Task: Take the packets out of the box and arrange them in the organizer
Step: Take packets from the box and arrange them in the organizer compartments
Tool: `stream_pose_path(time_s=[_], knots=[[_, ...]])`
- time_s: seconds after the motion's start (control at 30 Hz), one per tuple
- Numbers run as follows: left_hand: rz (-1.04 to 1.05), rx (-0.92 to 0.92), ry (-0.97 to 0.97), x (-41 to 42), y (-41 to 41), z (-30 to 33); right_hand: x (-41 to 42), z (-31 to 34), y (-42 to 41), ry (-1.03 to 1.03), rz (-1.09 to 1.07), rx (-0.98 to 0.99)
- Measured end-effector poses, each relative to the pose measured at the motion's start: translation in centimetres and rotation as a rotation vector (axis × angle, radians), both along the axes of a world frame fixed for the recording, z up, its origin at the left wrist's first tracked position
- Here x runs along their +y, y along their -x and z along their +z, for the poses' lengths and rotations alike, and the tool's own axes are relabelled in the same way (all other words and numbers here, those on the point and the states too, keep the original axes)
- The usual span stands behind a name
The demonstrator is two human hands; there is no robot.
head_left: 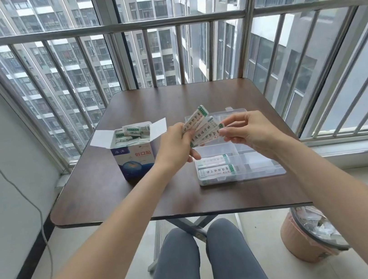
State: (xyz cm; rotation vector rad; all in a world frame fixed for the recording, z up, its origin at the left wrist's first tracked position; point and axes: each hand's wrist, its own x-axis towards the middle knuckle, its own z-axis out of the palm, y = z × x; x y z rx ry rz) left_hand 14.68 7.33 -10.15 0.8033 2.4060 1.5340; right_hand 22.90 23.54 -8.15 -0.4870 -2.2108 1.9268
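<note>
progress: early, by my judgement | organizer (276,169): two packets (215,171) in its near-left compartments (others look bare) | box (133,157), left of organizer: still full | left hand (174,145) pinches fanned packets (198,128) above organizer | right hand (246,131) fingers pinch the lowest one

Enclosed balcony of a high-rise flat, a home setting. Full-height windows (178,44) fitted with metal guard bars (69,84) are seen on the far and right sides; residential tower blocks (86,65) are seen through them, close by. A small dark folding table (139,201) is set on a pale tiled floor. A pink waste bin (298,241) lined with a bag is placed near right. A loose cable (18,188) is hung along the left wall.
</note>
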Motion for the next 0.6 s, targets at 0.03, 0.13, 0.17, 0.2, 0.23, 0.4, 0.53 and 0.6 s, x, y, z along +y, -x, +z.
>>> stream_pose_path(time_s=[0.03, 0.13, 0.17, 0.2, 0.23, 0.4, 0.53, 0.6], knots=[[0.022, 0.013, 0.007, -0.1, 0.1, 0.0, 0.1, -0.2, 0.1, 0.008, -0.032, -0.016], [0.078, 0.131, 0.079, -0.5, 0.5, -0.1, 0.4, -1.1, 0.5, -0.033, -0.137, -0.075], [0.085, 0.178, 0.104, -0.7, 0.6, -0.1, 0.4, -1.3, 0.5, -0.122, -0.154, -0.109], [0.086, 0.209, 0.117, -0.9, 0.7, 0.0, 0.4, -1.6, 0.6, -0.226, -0.153, -0.147], [0.084, 0.225, 0.12, -1.0, 0.8, 0.0, 0.3, -1.8, 0.7, -0.32, -0.141, -0.175], [0.063, 0.215, 0.125, -1.1, 0.7, -0.2, -0.7, -3.1, 1.6, -0.62, -0.051, -0.225], [0.047, 0.215, 0.133, -0.8, 0.6, -0.5, -1.3, -3.8, 2.0, -0.83, -0.03, -0.247], [0.045, 0.228, 0.141, -0.5, 0.5, -0.2, -1.5, -3.8, 1.9, -0.929, -0.017, -0.258]])
